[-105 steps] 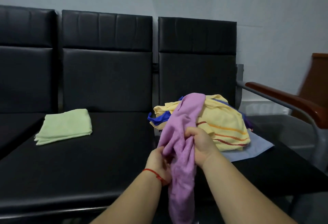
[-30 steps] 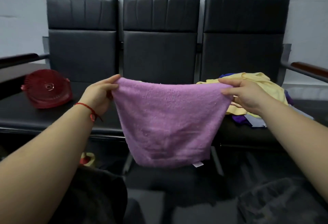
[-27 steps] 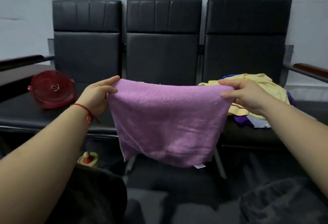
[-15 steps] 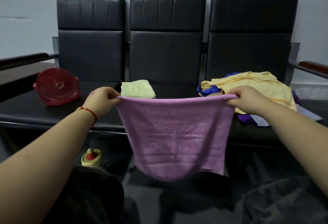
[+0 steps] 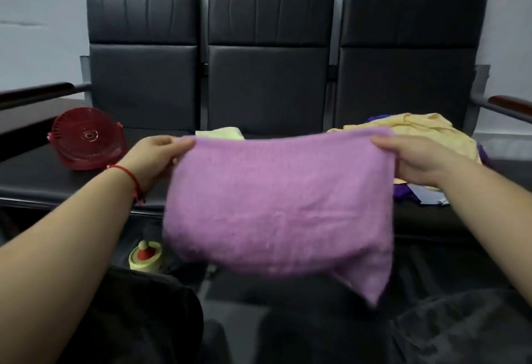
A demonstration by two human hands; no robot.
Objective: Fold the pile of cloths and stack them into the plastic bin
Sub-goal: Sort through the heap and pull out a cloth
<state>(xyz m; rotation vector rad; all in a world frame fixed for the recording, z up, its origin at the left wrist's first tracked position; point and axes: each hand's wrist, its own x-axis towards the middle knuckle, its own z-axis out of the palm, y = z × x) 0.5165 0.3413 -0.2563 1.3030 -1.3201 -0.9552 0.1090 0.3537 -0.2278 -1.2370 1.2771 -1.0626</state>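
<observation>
Red fan (image 5: 86,139) on left seat. Left hand (image 5: 152,159) pinches purple towel (image 5: 279,205) top left corner; towel hangs in air before bench. Right hand (image 5: 414,162) pinches top right corner. Cloth pile (image 5: 417,133) on right seat.

The towel (image 5: 276,205) is plain lilac-pink. The pile (image 5: 414,136) is pale yellow on top, with dark purple and light blue cloth at its edge. A folded cloth (image 5: 218,133) is pale green. The seats (image 5: 270,58) are black. The fan (image 5: 86,139) is red, and a red string (image 5: 131,176) circles the left wrist. The wall (image 5: 43,3) is grey-white.
</observation>
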